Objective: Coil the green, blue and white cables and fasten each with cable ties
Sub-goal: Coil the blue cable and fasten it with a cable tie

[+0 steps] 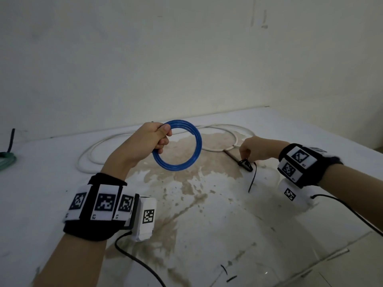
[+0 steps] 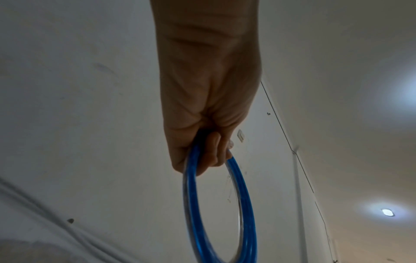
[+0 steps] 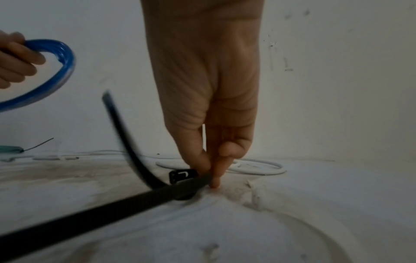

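A: What does the left hand (image 1: pixel 152 136) hold?
B: Its fingers curl round the coiled blue plastic cable (image 1: pixel 177 144), lifted above the stained white table (image 1: pixel 207 214).
A: And the right hand (image 1: pixel 251 149)?
B: Thumb and fingertips pinch a black plastic cable tie (image 3: pixel 157 193) at the tabletop, near the loose white cable (image 1: pixel 145 134). The green cable (image 1: pixel 7 160) lies far left.

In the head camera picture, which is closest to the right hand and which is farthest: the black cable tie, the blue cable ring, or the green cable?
From the right hand:
1. Black plastic cable tie: pinched in its fingers, on the stained white table.
2. Coiled blue cable ring: to its left, held up by the left hand.
3. Green cable: at the table's far left edge.
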